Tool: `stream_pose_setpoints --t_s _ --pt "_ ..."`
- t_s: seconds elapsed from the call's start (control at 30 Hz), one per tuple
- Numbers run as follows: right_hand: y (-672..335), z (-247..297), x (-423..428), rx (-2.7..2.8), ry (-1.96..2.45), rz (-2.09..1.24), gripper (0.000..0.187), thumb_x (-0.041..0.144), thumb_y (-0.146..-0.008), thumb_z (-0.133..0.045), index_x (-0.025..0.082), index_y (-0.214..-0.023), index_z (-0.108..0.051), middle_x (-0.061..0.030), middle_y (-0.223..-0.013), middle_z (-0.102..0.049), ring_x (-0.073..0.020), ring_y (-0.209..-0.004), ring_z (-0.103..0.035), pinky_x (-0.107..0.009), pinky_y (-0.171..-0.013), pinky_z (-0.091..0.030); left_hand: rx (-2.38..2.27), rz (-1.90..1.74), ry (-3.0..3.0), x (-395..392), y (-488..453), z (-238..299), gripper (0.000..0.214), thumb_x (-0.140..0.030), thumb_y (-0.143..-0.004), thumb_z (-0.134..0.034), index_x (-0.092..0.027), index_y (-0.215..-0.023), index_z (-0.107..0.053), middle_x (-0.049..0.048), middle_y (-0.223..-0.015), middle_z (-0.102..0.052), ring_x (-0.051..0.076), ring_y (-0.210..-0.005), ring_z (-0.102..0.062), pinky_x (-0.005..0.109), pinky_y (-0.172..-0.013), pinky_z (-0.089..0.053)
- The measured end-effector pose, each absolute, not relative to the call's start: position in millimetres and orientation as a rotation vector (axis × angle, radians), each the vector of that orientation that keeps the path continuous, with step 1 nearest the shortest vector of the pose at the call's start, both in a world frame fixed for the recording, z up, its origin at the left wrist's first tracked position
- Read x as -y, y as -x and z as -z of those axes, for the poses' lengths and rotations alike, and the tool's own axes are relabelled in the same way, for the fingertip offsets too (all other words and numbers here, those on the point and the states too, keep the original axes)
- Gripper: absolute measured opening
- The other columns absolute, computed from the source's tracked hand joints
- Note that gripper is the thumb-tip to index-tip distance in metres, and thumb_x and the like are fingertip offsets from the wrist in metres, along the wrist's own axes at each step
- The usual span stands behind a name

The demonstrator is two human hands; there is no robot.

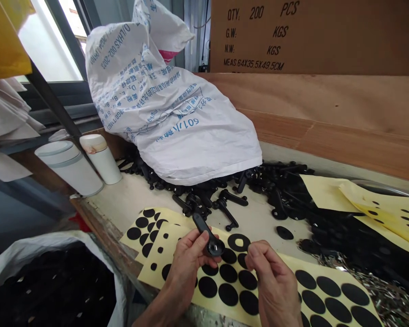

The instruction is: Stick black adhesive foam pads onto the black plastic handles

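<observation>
L hand (187,268) around black plastic handle (200,225), grip closed on shank, round head tipped toward R hand (269,277). R grip narrow, thumb + fingertips (255,252) pinched just beside round head; anything btwn them too small to tell. Both hands low over yellow backing sheets (211,254) w/ rows of black rubber discs (228,294), sheets overlapping on counter (132,200). Ring-shaped black disc (239,242) just past handle head; loose black disc (284,232) on bare counter, R of sheets.

Counter pale + scuffed, worn wood edge on L side. Black handle heap (279,186) along back, spilling from under white woven sack (163,100) w/ blue print. More yellow sheets (378,204) on black pile at R, silver metal scraps (381,284) in lower R corner. Wood board (327,109) behind counter, brown carton (313,36) above, marked QTY 200 PCS. White tub (70,168) + white bottle (100,159) at L end of counter. Below edge, open white bag (51,281) full of dark pieces. Far L: hanging cloth (3,118), dark metal post (51,100), window (51,45) w/ daylight.
</observation>
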State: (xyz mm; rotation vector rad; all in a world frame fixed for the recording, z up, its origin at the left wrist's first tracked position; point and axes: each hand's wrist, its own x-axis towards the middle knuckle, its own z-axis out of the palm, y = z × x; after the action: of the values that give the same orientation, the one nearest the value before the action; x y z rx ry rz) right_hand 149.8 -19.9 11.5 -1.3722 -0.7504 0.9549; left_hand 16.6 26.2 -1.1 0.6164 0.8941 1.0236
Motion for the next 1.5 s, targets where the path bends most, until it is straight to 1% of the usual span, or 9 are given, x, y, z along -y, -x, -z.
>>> stream_pose_setpoints --t_s 0.2,0.37,0.47,0.63,0.7,0.93,1.1,1.27,1.5 --pt "-140.0 -5.4 15.5 0.765 1.409 -1.178 0.035 0.051 -0.077 -0.063 0.020 -0.060 -0.056 0.0045 -0.054 -0.038 -0.0141 -0.057 -0.031 -0.026 -0.055 -0.025 -0.867 -1.028 -0.620 -26.8 -17.8 2.1 0.029 -0.039 -0.079 -0.067 -0.011 -0.088 -0.066 0.0098 -0.083 -0.069 0.014 -0.059 -0.063 0.022 -0.049 -0.046" --pt "-141.1 2.0 11.9 0.741 1.409 -1.264 0.036 0.052 -0.076 -0.063 0.019 -0.063 -0.058 0.0048 -0.054 -0.040 -0.0128 -0.054 -0.031 -0.025 -0.053 -0.023 -0.860 -1.026 -0.604 -25.6 -16.7 2.1 0.032 -0.038 -0.080 -0.068 -0.011 -0.099 -0.066 0.0072 -0.076 -0.067 0.013 -0.057 -0.061 0.022 -0.050 -0.046" --pt "-141.7 -2.9 13.1 0.780 1.390 -1.206 0.035 0.050 -0.077 -0.063 0.019 -0.061 -0.058 0.0044 -0.055 -0.041 -0.0130 -0.055 -0.033 -0.025 -0.053 -0.027 -0.865 -1.022 -0.613 -26.3 -17.0 2.4 0.033 -0.038 -0.080 -0.067 -0.011 -0.099 -0.066 0.0084 -0.078 -0.068 0.014 -0.059 -0.061 0.022 -0.050 -0.047" --pt "-139.2 -16.9 18.0 0.911 1.377 -0.987 0.034 0.046 -0.080 -0.060 0.021 -0.058 -0.054 0.0028 -0.063 -0.043 -0.0136 -0.057 -0.035 -0.026 -0.054 -0.029 -0.911 -1.045 -0.639 -28.1 -19.7 2.5 0.028 -0.038 -0.080 -0.066 -0.011 -0.089 -0.067 0.0094 -0.083 -0.069 0.013 -0.060 -0.059 0.022 -0.050 -0.048" --pt "-139.6 -17.2 18.0 0.896 1.383 -0.954 0.034 0.046 -0.080 -0.059 0.021 -0.058 -0.054 0.0025 -0.063 -0.043 -0.0137 -0.056 -0.035 -0.026 -0.054 -0.029 -0.922 -1.046 -0.633 -28.1 -20.2 2.7 0.029 -0.039 -0.080 -0.066 -0.012 -0.089 -0.067 0.0094 -0.084 -0.069 0.013 -0.061 -0.060 0.021 -0.050 -0.048" --pt "-143.7 -0.1 10.6 0.834 1.389 -1.263 0.034 0.049 -0.079 -0.063 0.020 -0.063 -0.059 0.0051 -0.053 -0.043 -0.0122 -0.052 -0.033 -0.024 -0.052 -0.028 -0.904 -1.044 -0.626 -28.0 -19.7 1.3 0.030 -0.038 -0.079 -0.068 -0.012 -0.094 -0.068 0.0063 -0.077 -0.067 0.012 -0.057 -0.058 0.021 -0.050 -0.047" --pt "-143.3 4.1 10.1 0.805 1.404 -1.275 0.035 0.050 -0.079 -0.063 0.018 -0.065 -0.061 0.0052 -0.053 -0.042 -0.0116 -0.052 -0.030 -0.024 -0.050 -0.024 -0.910 -1.031 -0.615 -27.7 -19.5 -0.4 0.030 -0.036 -0.080 -0.066 -0.011 -0.096 -0.067 0.0061 -0.076 -0.067 0.010 -0.055 -0.057 0.021 -0.050 -0.047" --pt "-142.1 2.6 9.1 0.831 1.407 -1.210 0.033 0.048 -0.078 -0.064 0.019 -0.063 -0.062 0.0050 -0.052 -0.044 -0.0125 -0.054 -0.035 -0.025 -0.053 -0.029 -0.906 -1.039 -0.620 -27.7 -19.2 0.9 0.028 -0.035 -0.081 -0.066 -0.011 -0.096 -0.067 0.0066 -0.078 -0.067 0.012 -0.059 -0.058 0.022 -0.051 -0.047" --pt "-140.4 2.2 8.3 0.814 1.429 -1.174 0.032 0.047 -0.077 -0.065 0.019 -0.062 -0.063 0.0044 -0.050 -0.044 -0.0125 -0.052 -0.034 -0.025 -0.051 -0.027 -0.900 -1.038 -0.618 -28.3 -19.3 1.0 0.027 -0.034 -0.082 -0.064 -0.011 -0.096 -0.067 0.0065 -0.078 -0.067 0.012 -0.059 -0.058 0.022 -0.051 -0.047"
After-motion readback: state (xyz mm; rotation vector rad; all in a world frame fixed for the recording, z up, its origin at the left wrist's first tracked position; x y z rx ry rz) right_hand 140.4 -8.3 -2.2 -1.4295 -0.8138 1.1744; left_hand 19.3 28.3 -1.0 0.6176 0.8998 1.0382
